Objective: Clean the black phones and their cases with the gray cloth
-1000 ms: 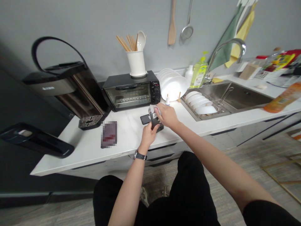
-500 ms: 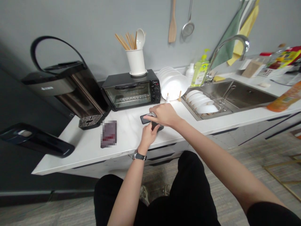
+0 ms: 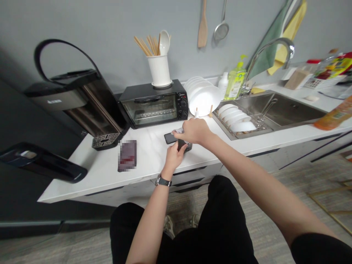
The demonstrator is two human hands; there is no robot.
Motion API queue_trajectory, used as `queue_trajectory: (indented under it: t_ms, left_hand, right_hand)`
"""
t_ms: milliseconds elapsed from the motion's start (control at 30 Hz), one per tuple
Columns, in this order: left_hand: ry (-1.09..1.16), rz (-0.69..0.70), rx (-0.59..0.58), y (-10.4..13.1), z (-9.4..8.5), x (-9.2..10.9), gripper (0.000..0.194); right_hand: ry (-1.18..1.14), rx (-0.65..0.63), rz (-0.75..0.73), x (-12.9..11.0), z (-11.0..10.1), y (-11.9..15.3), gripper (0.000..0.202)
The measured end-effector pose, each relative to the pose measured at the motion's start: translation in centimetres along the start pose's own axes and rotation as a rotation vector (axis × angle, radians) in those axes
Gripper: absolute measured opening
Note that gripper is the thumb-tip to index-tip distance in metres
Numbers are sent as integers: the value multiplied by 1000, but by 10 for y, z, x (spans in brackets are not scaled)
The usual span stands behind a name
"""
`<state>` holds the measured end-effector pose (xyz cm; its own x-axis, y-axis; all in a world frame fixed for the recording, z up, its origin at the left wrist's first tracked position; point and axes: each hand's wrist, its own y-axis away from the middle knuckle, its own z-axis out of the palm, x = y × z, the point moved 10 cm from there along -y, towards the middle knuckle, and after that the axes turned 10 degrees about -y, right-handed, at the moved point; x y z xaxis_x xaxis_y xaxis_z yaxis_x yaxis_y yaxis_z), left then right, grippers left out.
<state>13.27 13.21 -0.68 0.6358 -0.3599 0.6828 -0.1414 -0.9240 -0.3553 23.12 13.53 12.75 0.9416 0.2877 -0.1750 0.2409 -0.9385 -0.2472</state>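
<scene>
Over the counter in the head view, my left hand is closed around a small black boxy object, partly hidden by my fingers. My right hand is just above it, its fingers closed on a pale grey, crumpled cloth-like piece. That piece is close to the top of the black object; whether they touch I cannot tell. Beside my fingers, a flat black rectangle, like a phone, lies on the white countertop.
A toaster oven bearing a utensil holder stands behind my hands. Left are a tall dark drink dispenser, a black cylinder and a blurred purple item. White plates, bowls and a sink are right.
My right hand has shifted slightly up and to the right. More of the flat black rectangle and of the boxy object shows. My left hand has barely moved.
</scene>
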Motion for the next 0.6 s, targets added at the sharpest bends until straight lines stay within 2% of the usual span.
queue_trajectory:
  t_ms: [133, 233, 300, 367, 433, 500, 600]
  left_hand:
    - [-30, 15, -1, -1, 0, -2, 18]
    - [-15, 11, 12, -2, 0, -5, 16]
    - [-2, 1, 23, -2, -1, -6, 16]
    - [-7, -5, 19, -3, 0, -6, 19]
    - [-17, -4, 7, -3, 2, -5, 22]
    - [-11, -6, 10, -3, 2, -4, 23]
    - [20, -10, 25, -3, 0, -3, 26]
  right_hand:
    - [42, 19, -268, -40, 5, 5, 33]
    - [46, 110, -522, -61, 14, 14, 29]
    - [30, 215, -580, -60, 17, 21, 30]
    - [4, 293, -514, -48, 18, 23, 30]
    - [-26, 303, -401, -34, 18, 21, 29]
    - [-60, 252, -250, -21, 13, 13, 35]
    - [-61, 76, 13, -4, 7, -4, 57]
